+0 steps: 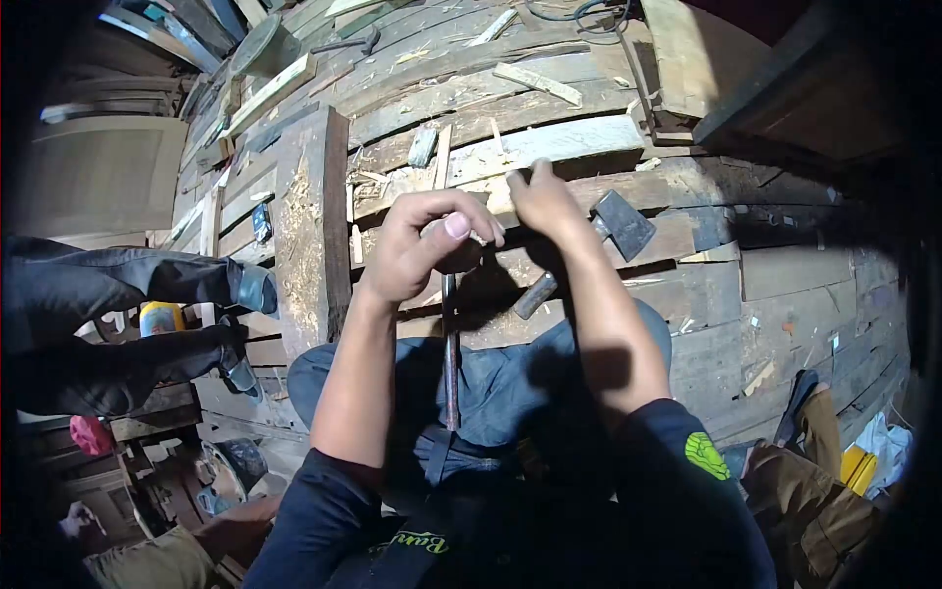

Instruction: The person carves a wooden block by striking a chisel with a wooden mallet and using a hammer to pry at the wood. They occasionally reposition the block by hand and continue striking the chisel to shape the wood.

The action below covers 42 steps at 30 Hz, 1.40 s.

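Observation:
My left hand (417, 245) is closed, with curled fingers and the thumb bent over; what it grips is hidden. Below it, a long thin bar (451, 363) runs down toward my lap. My right hand (545, 201) reaches over the near edge of a pale wood piece (579, 137), its fingers bent down; anything between them is too small to name. A mallet with a dark square head (625, 225) lies by my right wrist, its handle passing under my forearm. Wood shavings and thin strips lie just beyond my left hand.
A thick plank (312, 216) with sawdust stands at the left. Another person's legs (128, 285) extend in from the left; more people's legs show at lower right. A hammer (368, 41) lies on the slatted wood floor farther off. A wood panel (98, 177) is at far left.

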Each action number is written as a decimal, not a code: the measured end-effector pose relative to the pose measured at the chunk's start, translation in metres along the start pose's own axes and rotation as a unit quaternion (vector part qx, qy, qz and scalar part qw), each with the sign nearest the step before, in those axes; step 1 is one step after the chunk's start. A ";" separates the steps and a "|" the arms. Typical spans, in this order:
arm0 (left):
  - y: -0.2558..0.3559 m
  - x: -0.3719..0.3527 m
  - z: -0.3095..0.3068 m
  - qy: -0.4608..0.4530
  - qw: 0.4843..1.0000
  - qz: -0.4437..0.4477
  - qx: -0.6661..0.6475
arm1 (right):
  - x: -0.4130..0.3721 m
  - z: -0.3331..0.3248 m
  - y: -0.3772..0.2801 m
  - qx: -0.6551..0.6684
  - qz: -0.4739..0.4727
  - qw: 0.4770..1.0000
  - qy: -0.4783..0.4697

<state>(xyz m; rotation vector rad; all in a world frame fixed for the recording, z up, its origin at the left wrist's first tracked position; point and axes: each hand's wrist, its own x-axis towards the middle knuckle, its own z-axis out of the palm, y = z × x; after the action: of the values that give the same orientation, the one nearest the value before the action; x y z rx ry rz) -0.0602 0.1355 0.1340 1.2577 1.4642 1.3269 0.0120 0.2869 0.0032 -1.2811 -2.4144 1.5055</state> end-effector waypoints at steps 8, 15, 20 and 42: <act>-0.011 0.000 0.013 0.046 0.995 0.082 -0.028 | 0.004 0.013 0.000 0.257 0.054 0.954 -0.141; -0.027 -0.004 0.025 0.120 0.971 0.203 0.034 | 0.005 0.016 0.003 0.238 0.086 0.947 -0.198; -0.029 -0.008 0.032 0.142 0.965 0.218 0.045 | 0.007 0.021 0.006 0.213 0.070 0.956 -0.188; 0.082 -0.050 -0.068 0.273 0.949 -0.019 0.157 | 0.025 0.019 0.026 0.010 -0.055 0.996 -0.074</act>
<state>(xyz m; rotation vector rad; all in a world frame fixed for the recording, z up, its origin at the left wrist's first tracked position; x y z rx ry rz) -0.1022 0.0696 0.2217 1.0876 2.1440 1.5347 0.0043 0.2941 -0.0358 -1.0477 -2.5036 1.6452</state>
